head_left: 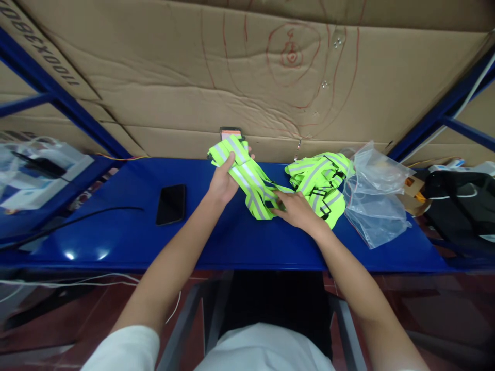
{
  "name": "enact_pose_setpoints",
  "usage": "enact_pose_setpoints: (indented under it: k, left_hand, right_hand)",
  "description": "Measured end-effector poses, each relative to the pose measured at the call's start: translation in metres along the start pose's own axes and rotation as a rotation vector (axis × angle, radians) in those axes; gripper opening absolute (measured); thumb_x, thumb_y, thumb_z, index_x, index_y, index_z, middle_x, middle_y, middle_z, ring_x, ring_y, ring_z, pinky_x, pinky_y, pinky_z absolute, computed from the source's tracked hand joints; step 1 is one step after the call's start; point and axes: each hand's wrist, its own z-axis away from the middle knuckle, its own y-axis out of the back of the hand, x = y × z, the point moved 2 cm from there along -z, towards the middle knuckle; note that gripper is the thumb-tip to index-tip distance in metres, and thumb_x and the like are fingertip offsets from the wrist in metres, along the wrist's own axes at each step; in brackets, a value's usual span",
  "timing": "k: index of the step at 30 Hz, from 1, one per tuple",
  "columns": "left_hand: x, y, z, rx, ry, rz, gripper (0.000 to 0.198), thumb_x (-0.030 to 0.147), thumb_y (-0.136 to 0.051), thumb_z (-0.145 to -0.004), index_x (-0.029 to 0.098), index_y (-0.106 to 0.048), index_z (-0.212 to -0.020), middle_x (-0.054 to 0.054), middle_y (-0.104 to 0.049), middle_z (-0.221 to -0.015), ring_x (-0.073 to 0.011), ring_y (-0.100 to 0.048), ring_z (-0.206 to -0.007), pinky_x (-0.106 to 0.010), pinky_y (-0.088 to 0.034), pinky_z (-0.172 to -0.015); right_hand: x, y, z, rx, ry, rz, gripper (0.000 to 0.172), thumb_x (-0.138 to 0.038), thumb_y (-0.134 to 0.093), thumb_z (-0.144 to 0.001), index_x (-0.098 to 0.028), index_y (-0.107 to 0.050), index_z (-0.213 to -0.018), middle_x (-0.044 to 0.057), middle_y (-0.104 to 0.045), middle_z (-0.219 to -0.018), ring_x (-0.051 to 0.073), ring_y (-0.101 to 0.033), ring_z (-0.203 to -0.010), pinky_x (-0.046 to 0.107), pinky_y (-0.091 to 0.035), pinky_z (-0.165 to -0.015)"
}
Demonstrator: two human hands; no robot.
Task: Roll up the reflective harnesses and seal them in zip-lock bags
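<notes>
My left hand point(225, 180) is closed around one end of a bundle of neon-yellow reflective straps point(247, 175), with silver stripes along the bands. The thumb lies on top of the folded bands. Lower down on the same bundle, my right hand point(296, 208) has its fingers curled against the straps where they trail toward the right. Beyond the right hand lies a heap of more reflective straps point(320, 178), tangled, with black buckles or edging showing. What lies under the right fingers is partly hidden.
Clear plastic bags point(375, 196) lie right of the heap. On the blue tabletop point(116, 232), a black phone point(170, 204) rests at left. A small device point(231, 132) leans on the cardboard wall point(166, 77) behind. A black bag point(460, 201) is at far right.
</notes>
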Motion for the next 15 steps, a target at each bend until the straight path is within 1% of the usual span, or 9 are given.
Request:
enact_pose_setpoints:
  k: [1,3,5,6,8,10,13,14,15]
  left_hand:
    - [0.000,0.003,-0.002,0.015,-0.013,0.002,0.036,0.040,-0.066,-0.095,0.018,-0.069,-0.123,-0.010,-0.070,-0.136,-0.0289,-0.063,-0.132,-0.042,-0.051,-0.113]
    - [0.000,0.008,-0.005,0.035,-0.021,0.010,0.035,0.041,-0.065,-0.095,0.018,-0.070,-0.121,-0.010,-0.070,-0.135,-0.0279,-0.063,-0.131,-0.041,-0.051,-0.113]
    - [-0.001,0.011,-0.007,0.043,-0.012,0.011,0.035,0.040,-0.065,-0.095,0.017,-0.070,-0.121,-0.010,-0.070,-0.134,-0.0275,-0.065,-0.129,-0.041,-0.051,-0.112]
    - [-0.002,0.012,-0.008,0.047,-0.007,0.007,0.034,0.039,-0.064,-0.096,0.017,-0.070,-0.121,-0.010,-0.070,-0.134,-0.0275,-0.065,-0.128,-0.042,-0.051,-0.112]
    - [-0.004,0.012,-0.007,0.053,0.001,-0.012,0.035,0.039,-0.064,-0.096,0.017,-0.070,-0.122,-0.011,-0.070,-0.135,-0.0282,-0.066,-0.127,-0.043,-0.052,-0.111]
    - [-0.006,0.010,-0.006,0.056,0.011,-0.034,0.036,0.041,-0.064,-0.095,0.017,-0.070,-0.122,-0.011,-0.070,-0.135,-0.0292,-0.066,-0.126,-0.044,-0.052,-0.110]
    - [-0.007,0.006,-0.003,0.050,0.022,-0.055,0.038,0.043,-0.065,-0.095,0.017,-0.070,-0.123,-0.011,-0.071,-0.133,-0.0296,-0.067,-0.126,-0.043,-0.053,-0.110]
    - [-0.007,0.005,-0.002,0.045,0.024,-0.058,0.039,0.042,-0.066,-0.094,0.017,-0.070,-0.123,-0.011,-0.071,-0.133,-0.0295,-0.067,-0.126,-0.043,-0.053,-0.109]
    - [-0.007,0.004,-0.002,0.036,0.026,-0.060,0.038,0.041,-0.066,-0.094,0.018,-0.069,-0.124,-0.011,-0.071,-0.133,-0.0294,-0.067,-0.125,-0.043,-0.053,-0.109]
  right_hand:
    - [0.002,0.003,0.001,-0.019,-0.004,0.002,0.055,-0.034,-0.069,-0.092,-0.017,-0.055,-0.143,0.012,-0.075,-0.108,0.032,-0.069,-0.107,0.045,-0.042,-0.099]
    - [0.007,0.009,0.004,-0.062,-0.006,-0.009,0.068,-0.028,-0.074,-0.087,-0.021,-0.049,-0.150,0.010,-0.075,-0.113,0.029,-0.069,-0.107,0.040,-0.044,-0.096]
    - [0.012,0.013,0.008,-0.107,-0.009,-0.029,0.079,-0.017,-0.074,-0.082,-0.024,-0.044,-0.155,0.008,-0.074,-0.119,0.026,-0.071,-0.102,0.035,-0.046,-0.090]
    - [0.014,0.015,0.009,-0.131,-0.013,-0.039,0.081,-0.010,-0.072,-0.080,-0.024,-0.044,-0.155,0.007,-0.074,-0.119,0.024,-0.071,-0.097,0.032,-0.047,-0.085]
    - [0.018,0.018,0.013,-0.176,-0.024,-0.060,0.077,-0.003,-0.065,-0.078,-0.024,-0.051,-0.151,0.005,-0.076,-0.111,0.019,-0.071,-0.082,0.028,-0.046,-0.074]
    - [0.022,0.022,0.015,-0.204,-0.036,-0.086,0.069,-0.006,-0.064,-0.080,-0.024,-0.055,-0.147,0.003,-0.076,-0.101,0.017,-0.069,-0.074,0.026,-0.045,-0.065]
    - [0.024,0.030,0.016,-0.185,-0.011,-0.195,0.051,-0.024,-0.067,-0.089,-0.025,-0.061,-0.139,0.001,-0.076,-0.094,0.017,-0.068,-0.073,0.026,-0.047,-0.066]
    - [0.024,0.033,0.016,-0.138,0.009,-0.227,0.044,-0.031,-0.066,-0.092,-0.024,-0.063,-0.135,0.001,-0.075,-0.093,0.017,-0.068,-0.073,0.028,-0.049,-0.069]
    - [0.023,0.036,0.014,-0.060,0.033,-0.246,0.040,-0.036,-0.064,-0.094,-0.023,-0.065,-0.132,0.002,-0.074,-0.093,0.018,-0.068,-0.076,0.030,-0.051,-0.073]
